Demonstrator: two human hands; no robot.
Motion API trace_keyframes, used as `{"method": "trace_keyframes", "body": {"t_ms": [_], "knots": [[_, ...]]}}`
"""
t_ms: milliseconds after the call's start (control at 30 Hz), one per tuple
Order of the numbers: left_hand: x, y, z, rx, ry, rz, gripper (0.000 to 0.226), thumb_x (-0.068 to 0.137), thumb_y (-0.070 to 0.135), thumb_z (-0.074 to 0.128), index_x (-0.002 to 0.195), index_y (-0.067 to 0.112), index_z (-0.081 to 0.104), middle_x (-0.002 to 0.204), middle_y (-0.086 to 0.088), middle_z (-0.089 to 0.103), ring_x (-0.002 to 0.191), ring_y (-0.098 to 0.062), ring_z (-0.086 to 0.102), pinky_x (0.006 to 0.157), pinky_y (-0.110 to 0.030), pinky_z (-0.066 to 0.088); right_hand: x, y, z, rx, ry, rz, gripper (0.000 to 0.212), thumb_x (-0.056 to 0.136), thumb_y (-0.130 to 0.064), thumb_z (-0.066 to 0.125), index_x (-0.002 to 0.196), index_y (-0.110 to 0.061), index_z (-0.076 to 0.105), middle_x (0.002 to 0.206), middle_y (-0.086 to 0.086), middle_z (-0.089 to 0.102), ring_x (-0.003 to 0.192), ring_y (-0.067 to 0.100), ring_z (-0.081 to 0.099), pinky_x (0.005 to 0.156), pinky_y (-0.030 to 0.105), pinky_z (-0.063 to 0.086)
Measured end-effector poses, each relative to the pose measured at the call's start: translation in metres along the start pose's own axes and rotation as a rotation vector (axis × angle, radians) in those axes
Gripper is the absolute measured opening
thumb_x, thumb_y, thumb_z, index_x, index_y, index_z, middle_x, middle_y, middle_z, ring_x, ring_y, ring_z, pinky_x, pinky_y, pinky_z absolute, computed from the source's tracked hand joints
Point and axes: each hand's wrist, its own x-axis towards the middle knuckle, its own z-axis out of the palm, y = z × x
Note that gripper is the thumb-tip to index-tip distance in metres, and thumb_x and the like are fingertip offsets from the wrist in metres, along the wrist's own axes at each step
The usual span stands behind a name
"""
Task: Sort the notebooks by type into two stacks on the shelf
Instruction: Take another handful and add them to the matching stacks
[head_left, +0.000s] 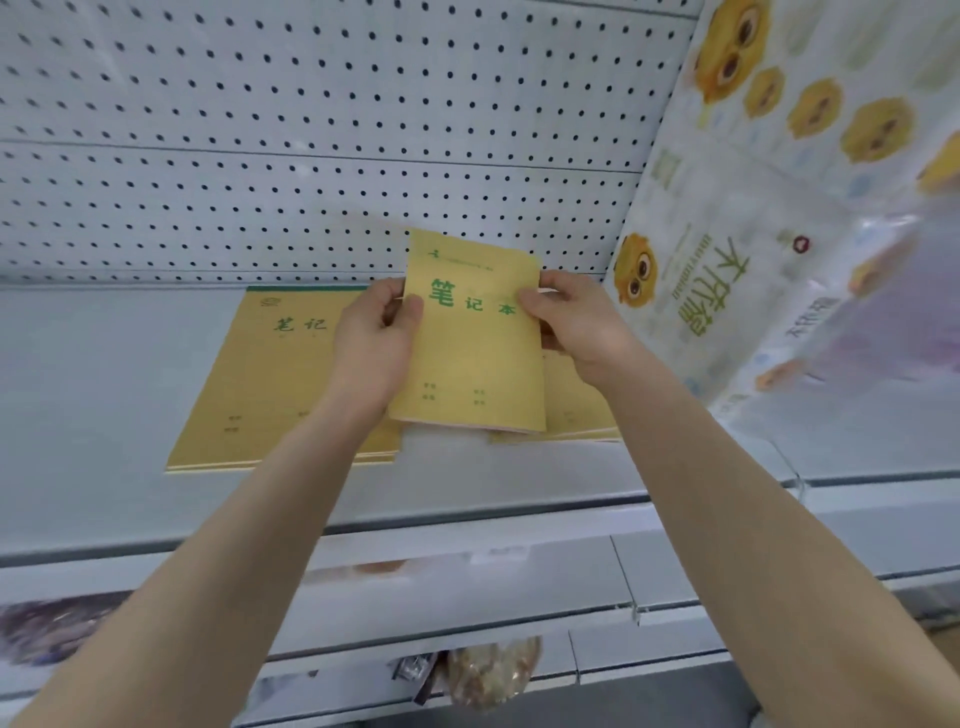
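A small yellow notebook (470, 348) with green printed characters is held up above the shelf (104, 374), tilted toward me. My left hand (371, 343) grips its left edge, thumb on the cover. My right hand (571, 322) grips its right edge the same way. To the left, a stack of larger yellow notebooks (270, 384) lies flat on the shelf. Behind and below the held notebook, a stack of small yellow notebooks (576, 415) lies flat, mostly hidden by it and my right hand.
A white pegboard (311, 130) backs the shelf. Large plastic packs printed with yellow cartoon faces (769, 208) stand close on the right. Lower shelves below hold packaged goods (488, 675). The shelf's front lip (467, 514) runs across under my forearms.
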Motion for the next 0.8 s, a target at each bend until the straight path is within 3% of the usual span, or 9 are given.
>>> {"method": "trace_keyframes", "body": {"t_ms": [67, 133, 200, 367, 467, 600, 700, 767, 800], "knots": [[-0.007, 0.003, 0.008, -0.043, -0.001, 0.006, 0.025, 0.100, 0.026, 0.043, 0.110, 0.019, 0.065, 0.101, -0.002, 0.070, 0.089, -0.017, 0.066, 0.083, -0.041, 0.056, -0.001, -0.005, -0.011, 0.062, 0.051, -0.002, 0.024, 0.096, -0.009, 0.057, 0.119, -0.004, 0.062, 0.099, 0.012, 0.070, 0.072, 0.015, 0.069, 0.056, 0.025, 0.056], [-0.015, 0.005, 0.016, -0.131, -0.026, -0.050, 0.029, 0.104, 0.027, 0.036, 0.115, 0.017, 0.061, 0.100, -0.002, 0.069, 0.085, -0.015, 0.069, 0.075, -0.030, 0.058, 0.001, -0.009, -0.028, 0.119, 0.084, 0.008, 0.023, 0.096, -0.007, 0.056, 0.118, -0.003, 0.062, 0.099, 0.010, 0.070, 0.077, 0.017, 0.070, 0.065, 0.030, 0.060], [-0.022, -0.003, 0.021, -0.117, -0.077, -0.082, 0.032, 0.104, 0.029, 0.034, 0.125, 0.016, 0.055, 0.105, -0.004, 0.067, 0.090, -0.016, 0.070, 0.085, -0.030, 0.057, 0.002, -0.012, -0.044, 0.106, 0.102, 0.022, 0.022, 0.096, -0.005, 0.055, 0.117, -0.002, 0.062, 0.094, 0.007, 0.070, 0.075, 0.015, 0.070, 0.064, 0.027, 0.060], [-0.045, -0.028, 0.032, 0.382, -0.285, -0.035, 0.044, 0.097, 0.035, 0.049, 0.140, 0.022, 0.045, 0.126, 0.004, 0.058, 0.105, -0.010, 0.059, 0.089, -0.028, 0.046, 0.000, -0.010, -0.067, 0.081, 0.106, 0.205, 0.027, 0.095, -0.003, 0.058, 0.121, 0.000, 0.059, 0.092, 0.010, 0.067, 0.070, 0.015, 0.065, 0.061, 0.027, 0.058], [-0.053, -0.036, 0.039, 0.543, -0.341, 0.069, 0.060, 0.091, 0.037, 0.061, 0.144, 0.020, 0.040, 0.133, 0.000, 0.052, 0.116, -0.016, 0.054, 0.099, -0.032, 0.044, -0.001, -0.006, -0.069, 0.126, 0.106, 0.303, 0.038, 0.092, -0.004, 0.062, 0.129, 0.002, 0.055, 0.102, 0.015, 0.067, 0.071, 0.020, 0.066, 0.053, 0.027, 0.058], [-0.051, -0.040, 0.040, 0.629, -0.365, 0.144, 0.062, 0.089, 0.029, 0.064, 0.145, 0.019, 0.039, 0.136, -0.003, 0.050, 0.121, -0.019, 0.051, 0.102, -0.035, 0.042, -0.001, -0.009, -0.069, 0.127, 0.041, 0.361, 0.014, 0.099, -0.007, 0.051, 0.100, 0.002, 0.062, 0.064, 0.004, 0.067, 0.049, 0.013, 0.063, 0.038, 0.019, 0.045], [-0.051, -0.040, 0.039, 0.612, -0.366, 0.159, 0.058, 0.091, 0.022, 0.061, 0.144, 0.019, 0.040, 0.135, -0.004, 0.051, 0.119, -0.020, 0.052, 0.102, -0.036, 0.042, 0.005, -0.011, -0.073, 0.137, 0.103, 0.344, 0.023, 0.104, -0.014, 0.038, 0.113, -0.005, 0.057, 0.084, 0.004, 0.055, 0.077, 0.016, 0.056, 0.068, 0.019, 0.049], [-0.050, -0.039, 0.038, 0.615, -0.375, 0.152, 0.056, 0.092, 0.021, 0.060, 0.144, 0.019, 0.040, 0.136, -0.004, 0.050, 0.119, -0.019, 0.051, 0.103, -0.035, 0.042, 0.010, -0.012, -0.077, 0.245, -0.002, 0.335, 0.023, 0.099, -0.020, 0.045, 0.101, -0.002, 0.059, 0.087, 0.009, 0.052, 0.064, 0.015, 0.058, 0.058, 0.019, 0.049], [-0.049, -0.038, 0.038, 0.616, -0.377, 0.148, 0.056, 0.092, 0.020, 0.060, 0.144, 0.018, 0.040, 0.136, -0.004, 0.051, 0.119, -0.019, 0.051, 0.103, -0.035, 0.042, 0.015, -0.009, -0.080, 0.144, -0.036, 0.301, 0.030, 0.092, -0.023, 0.054, 0.105, 0.004, 0.060, 0.085, 0.009, 0.053, 0.062, 0.016, 0.057, 0.057, 0.021, 0.048]]}}
